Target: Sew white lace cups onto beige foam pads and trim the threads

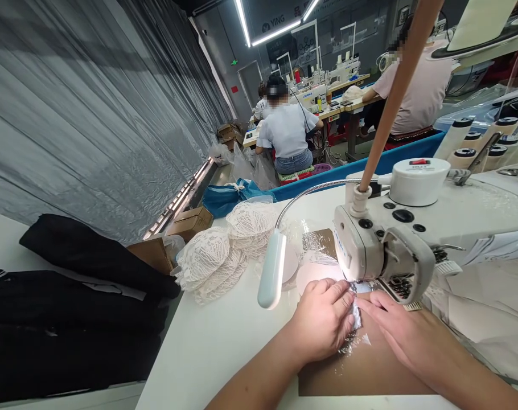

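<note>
Head view shows our left hand, fingers bunched, and right hand, fingers extended, beside one sewing machine; we cannot tell whether either pinches cloth. One pale fabric piece lies just beyond our left hand. We judge it light, soft, easily creased, best held by its edge. We count one lamp; overlapping lace pieces defeat counting.

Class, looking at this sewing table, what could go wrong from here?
The left hand and right hand lie close to the sewing machine head, so a finger might get pricked. The lace cups are piled near the edge of the table and could slide off. The gooseneck lamp hangs near the left hand and might get knocked.
</note>
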